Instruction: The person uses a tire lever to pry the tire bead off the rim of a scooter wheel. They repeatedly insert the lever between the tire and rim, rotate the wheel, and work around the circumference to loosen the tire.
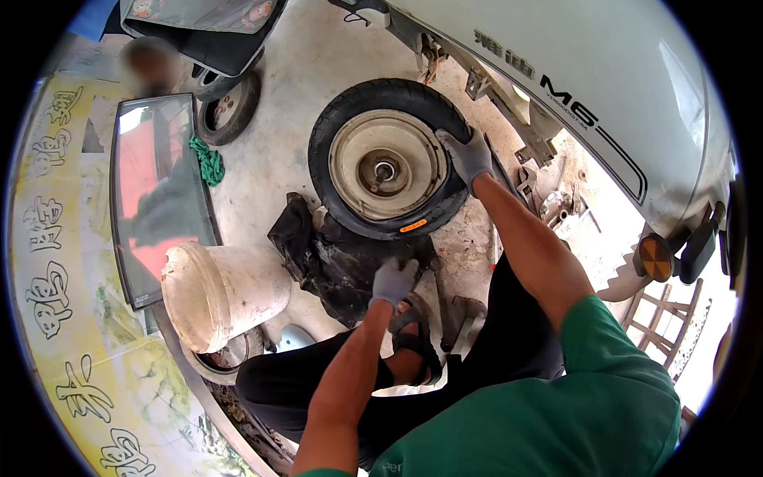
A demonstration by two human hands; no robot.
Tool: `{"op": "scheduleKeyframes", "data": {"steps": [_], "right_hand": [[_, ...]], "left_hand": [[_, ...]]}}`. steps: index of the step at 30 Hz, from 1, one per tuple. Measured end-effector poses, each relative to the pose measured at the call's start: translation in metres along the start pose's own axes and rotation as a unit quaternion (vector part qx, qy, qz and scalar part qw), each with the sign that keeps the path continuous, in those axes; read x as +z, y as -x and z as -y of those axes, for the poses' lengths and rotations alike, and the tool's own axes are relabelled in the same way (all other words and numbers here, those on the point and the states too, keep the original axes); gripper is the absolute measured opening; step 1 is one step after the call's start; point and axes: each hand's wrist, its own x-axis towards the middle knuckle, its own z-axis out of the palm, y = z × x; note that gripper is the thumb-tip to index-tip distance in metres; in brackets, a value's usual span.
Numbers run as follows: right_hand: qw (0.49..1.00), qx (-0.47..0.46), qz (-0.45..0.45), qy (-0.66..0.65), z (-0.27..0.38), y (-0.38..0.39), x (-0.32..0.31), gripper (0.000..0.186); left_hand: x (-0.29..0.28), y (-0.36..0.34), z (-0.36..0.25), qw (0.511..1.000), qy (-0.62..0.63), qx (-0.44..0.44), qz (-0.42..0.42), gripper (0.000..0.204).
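Note:
A black tire (330,183) lies on the ground in front of me, around a dirty cream wheel rim (346,171) with an axle at its hub. My right hand (470,155), in a grey glove, grips the tire's right side, with the thumb over the sidewall by the rim. An orange label (413,226) is stuck on the tire's near side. Closer to me, my left hand (394,281), also gloved, is closed above a crumpled black sheet (338,258), beside my sandalled foot (409,334). What its fingers hold is hidden.
A white bucket (246,286) lies tipped at left, near a dark-framed glass panel (163,215) and a green cloth (207,161). Another wheel (234,111) stands at the far left. A pale vehicle body (604,79) overhangs the right, with metal parts (556,205) below.

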Motion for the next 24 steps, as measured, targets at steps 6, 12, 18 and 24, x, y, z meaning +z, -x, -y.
{"op": "scheduleKeyframes", "data": {"steps": [6,12,18,24], "right_hand": [[1.0,0.009,0.021,-0.012,-0.006,-0.009,0.001,0.081],[0.992,0.021,0.072,-0.103,-0.002,-0.008,-0.005,0.083],[0.99,0.051,0.104,-0.081,0.022,0.007,-0.019,0.077],[0.99,0.064,0.101,-0.073,0.0,-0.008,-0.018,0.086]], "left_hand": [[0.099,0.053,0.012,0.976,-0.148,-0.075,0.14,0.062],[0.104,0.061,0.014,0.974,-0.158,-0.087,0.139,0.065],[0.11,0.053,0.003,0.98,-0.146,-0.061,0.118,0.06],[0.134,0.03,-0.068,0.984,-0.125,0.003,0.128,0.055]]}}
